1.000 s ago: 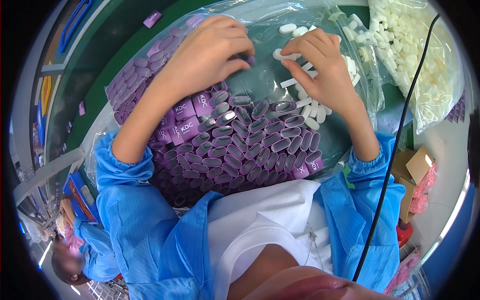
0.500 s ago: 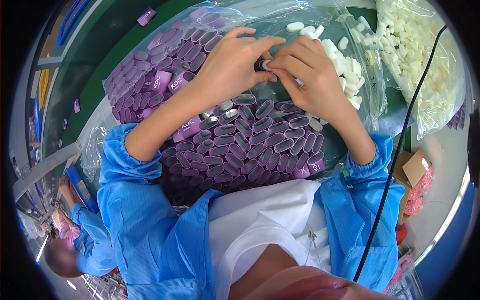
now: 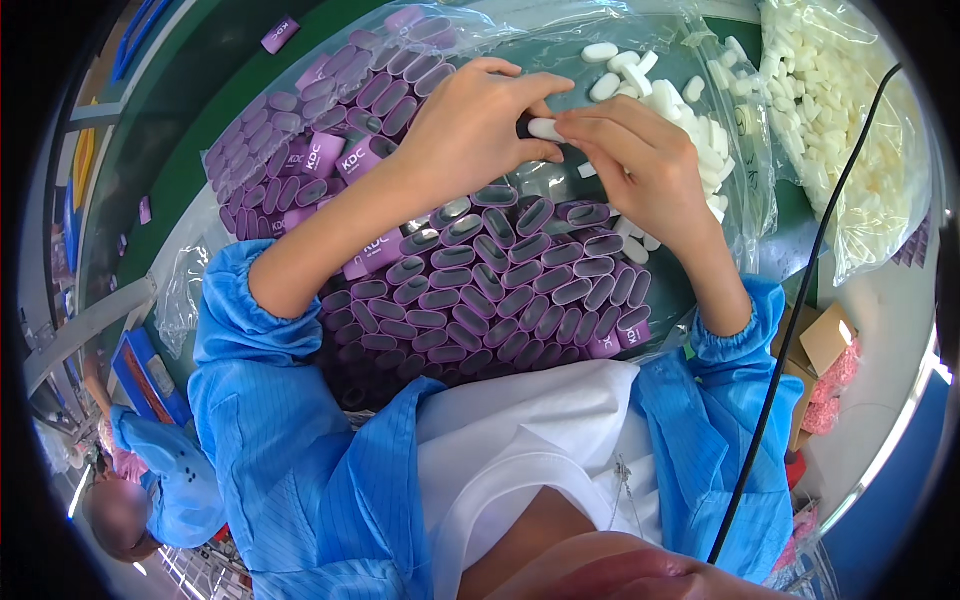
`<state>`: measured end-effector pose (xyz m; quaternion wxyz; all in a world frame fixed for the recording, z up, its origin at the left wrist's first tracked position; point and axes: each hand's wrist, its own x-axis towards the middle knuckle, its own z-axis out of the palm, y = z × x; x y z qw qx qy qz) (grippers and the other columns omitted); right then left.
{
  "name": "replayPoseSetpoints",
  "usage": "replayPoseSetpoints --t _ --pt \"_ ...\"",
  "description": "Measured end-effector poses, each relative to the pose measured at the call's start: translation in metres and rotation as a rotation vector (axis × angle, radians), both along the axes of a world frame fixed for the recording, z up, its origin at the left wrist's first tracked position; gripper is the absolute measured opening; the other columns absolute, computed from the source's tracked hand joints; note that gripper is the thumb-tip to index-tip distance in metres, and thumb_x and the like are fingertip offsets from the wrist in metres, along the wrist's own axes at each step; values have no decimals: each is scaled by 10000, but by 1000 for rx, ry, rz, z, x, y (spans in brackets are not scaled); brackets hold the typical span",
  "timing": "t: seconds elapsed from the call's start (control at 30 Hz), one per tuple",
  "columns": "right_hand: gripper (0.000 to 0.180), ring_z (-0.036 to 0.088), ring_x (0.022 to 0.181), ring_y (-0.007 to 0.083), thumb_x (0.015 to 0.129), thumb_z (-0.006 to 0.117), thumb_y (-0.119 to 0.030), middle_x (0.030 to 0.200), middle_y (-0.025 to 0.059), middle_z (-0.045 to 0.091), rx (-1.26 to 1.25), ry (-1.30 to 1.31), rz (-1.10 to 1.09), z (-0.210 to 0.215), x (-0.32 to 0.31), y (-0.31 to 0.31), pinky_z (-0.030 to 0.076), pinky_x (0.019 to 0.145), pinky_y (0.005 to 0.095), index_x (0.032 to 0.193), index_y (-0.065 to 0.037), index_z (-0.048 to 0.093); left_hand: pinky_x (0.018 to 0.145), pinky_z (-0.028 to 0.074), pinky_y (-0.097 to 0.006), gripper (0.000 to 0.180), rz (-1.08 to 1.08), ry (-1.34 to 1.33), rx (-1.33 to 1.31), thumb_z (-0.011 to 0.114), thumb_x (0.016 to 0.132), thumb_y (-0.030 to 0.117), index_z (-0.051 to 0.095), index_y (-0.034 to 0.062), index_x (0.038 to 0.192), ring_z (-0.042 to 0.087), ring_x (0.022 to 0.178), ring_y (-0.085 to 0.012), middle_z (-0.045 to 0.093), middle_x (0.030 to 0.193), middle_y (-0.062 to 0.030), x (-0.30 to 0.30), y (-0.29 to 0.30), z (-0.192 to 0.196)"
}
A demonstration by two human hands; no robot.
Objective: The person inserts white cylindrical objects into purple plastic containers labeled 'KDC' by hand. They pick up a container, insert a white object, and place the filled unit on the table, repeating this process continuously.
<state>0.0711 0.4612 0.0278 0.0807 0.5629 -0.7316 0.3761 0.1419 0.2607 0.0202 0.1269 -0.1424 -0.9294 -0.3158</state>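
Note:
My left hand is closed around a small casing, mostly hidden by the fingers, with its dark opening turned right. A white oval insert is pinched in the fingertips of my right hand, its left end at that opening. How far it sits inside cannot be made out. Below both hands spreads a dense pile of purple oval casings, most standing with their hollow ends up. Beside my right hand lies a heap of loose white inserts on clear plastic.
A clear bag full of white pieces stands at the far right. Plastic film covers casings at the left. One casing lies alone at upper left. A black cable hangs across the right side. A co-worker is at lower left.
My right hand has shifted slightly right and down, and its fingers have drawn back from my left hand. More of a white insert shows between them now. The co-worker has moved slightly.

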Motion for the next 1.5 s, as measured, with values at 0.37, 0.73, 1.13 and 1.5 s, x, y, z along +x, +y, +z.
replayPoseSetpoints --t 0.37,0.73,1.13,1.5 --pt "261 666 882 289 725 696 36 1036 118 704 -40 133 87 -7 -3 6 558 773 367 984 7 688 981 492 -388 532 4 -27 16 882 679 252 714 100 1160 697 873 -260 755 887 -55 0 2 2" --pt "167 620 912 262 799 745 -26 976 66 679 222 -39 52 18 -24 36 488 817 363 959 -30 701 738 546 -299 167 296 -226 80 723 856 50 676 -42 987 692 828 -166 727 912 -99 -28 -90 108" --pt "189 570 928 287 783 716 -19 930 80 593 425 114 82 5 -14 20 476 836 405 940 -31 611 778 537 -320 239 154 7 -176 726 833 91 690 -37 1031 668 784 -201 667 1115 -110 -41 -141 53" --pt "195 603 936 301 782 710 -10 929 105 617 276 58 37 2 -15 8 507 819 397 961 -25 633 965 430 -418 175 96 179 -482 802 732 121 655 30 761 573 1092 -298 629 1104 -81 24 -17 39"
